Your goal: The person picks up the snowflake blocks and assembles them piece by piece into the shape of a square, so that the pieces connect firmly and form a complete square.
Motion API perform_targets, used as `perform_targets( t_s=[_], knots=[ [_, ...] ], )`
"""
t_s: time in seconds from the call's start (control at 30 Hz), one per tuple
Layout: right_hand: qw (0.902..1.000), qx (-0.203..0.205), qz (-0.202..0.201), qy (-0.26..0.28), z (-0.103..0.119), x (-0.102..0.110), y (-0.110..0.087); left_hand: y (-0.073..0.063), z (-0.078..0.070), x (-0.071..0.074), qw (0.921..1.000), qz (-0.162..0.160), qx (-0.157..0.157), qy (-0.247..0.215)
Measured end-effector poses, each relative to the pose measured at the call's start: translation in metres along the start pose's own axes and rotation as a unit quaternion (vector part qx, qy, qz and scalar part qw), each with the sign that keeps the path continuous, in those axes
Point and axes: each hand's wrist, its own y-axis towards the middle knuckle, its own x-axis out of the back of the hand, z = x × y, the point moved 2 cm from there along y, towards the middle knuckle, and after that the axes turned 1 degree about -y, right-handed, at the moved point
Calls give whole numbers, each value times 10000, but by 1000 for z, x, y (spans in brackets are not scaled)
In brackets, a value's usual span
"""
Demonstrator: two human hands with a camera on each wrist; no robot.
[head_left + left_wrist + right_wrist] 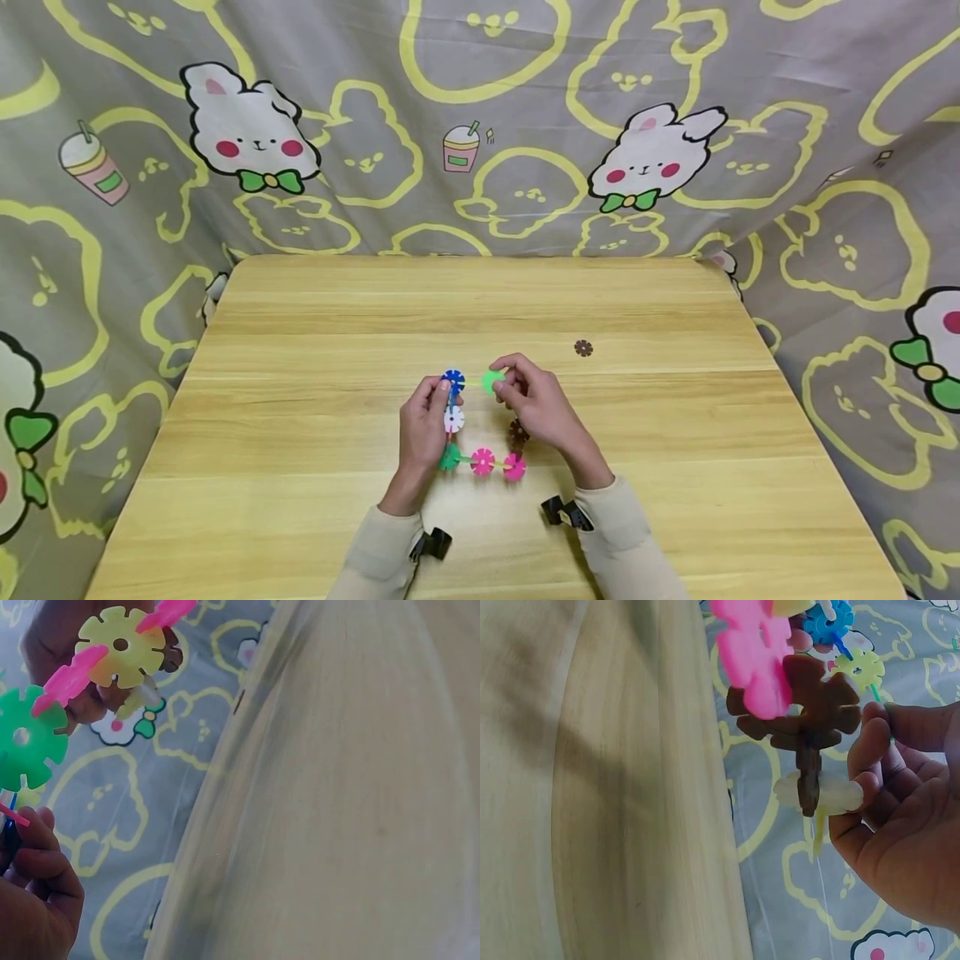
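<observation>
Notched plastic discs of several colours are joined in a chain between the two hands. My left hand (422, 435) pinches the blue disc (453, 382) at the chain's upper left. With thumb and fingers, my right hand (546, 412) holds a light green disc (492, 381) at its upper right. Below the blue disc come a white disc (453, 419) and a darker green disc (450, 457). Two pink discs (482, 462) run along the near side. Brown discs (821, 701) hang beside the right hand, partly hidden by it in the head view.
A loose brown disc (583, 348) lies on the wooden table (300, 333), beyond the right hand. Grey patterned curtains (375, 167) surround the table at the back and sides. Black wrist cameras (431, 544) sit at both sleeves.
</observation>
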Motion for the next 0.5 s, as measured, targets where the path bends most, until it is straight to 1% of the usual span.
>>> perform_targets(
  t_s=[0.3, 0.5],
  knots=[
    [9999, 18, -123, -29, -1, -2, 0, 0, 1, 0, 10000, -52, -41, -11],
    [9999, 42, -96, -56, -3, -5, 0, 9, 28, -4, 10000, -75, 46, -33]
  ],
)
